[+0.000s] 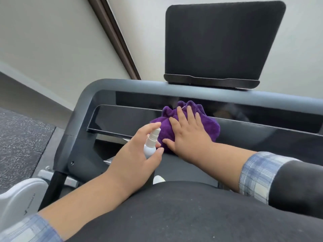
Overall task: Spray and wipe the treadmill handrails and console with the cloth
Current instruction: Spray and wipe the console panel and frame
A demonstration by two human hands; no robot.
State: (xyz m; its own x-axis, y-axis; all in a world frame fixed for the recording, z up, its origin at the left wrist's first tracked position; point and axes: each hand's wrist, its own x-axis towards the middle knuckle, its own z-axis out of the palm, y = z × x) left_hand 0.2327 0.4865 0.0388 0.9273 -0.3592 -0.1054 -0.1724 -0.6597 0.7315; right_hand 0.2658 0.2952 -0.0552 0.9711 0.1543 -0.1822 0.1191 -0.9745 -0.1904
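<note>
Gym: treadmill console [174, 123], dark screen [222, 41], speckled rubber flooring [19, 137] (typical fitness room).

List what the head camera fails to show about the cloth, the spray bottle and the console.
- Purple cloth: its middle is hidden under the right hand.
- Spray bottle: its lower body is wrapped by the left hand, so the fill level is unknown.
- Console: its right end is cut off by the frame edge.

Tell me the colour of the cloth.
Purple; the cloth shows best in the head view.

Purple cloth [185, 123] under right hand [187, 132]; white spray bottle [151, 144] in left hand [135, 154]; blue-and-white plaid sleeve [257, 175] behind right wrist.
</note>
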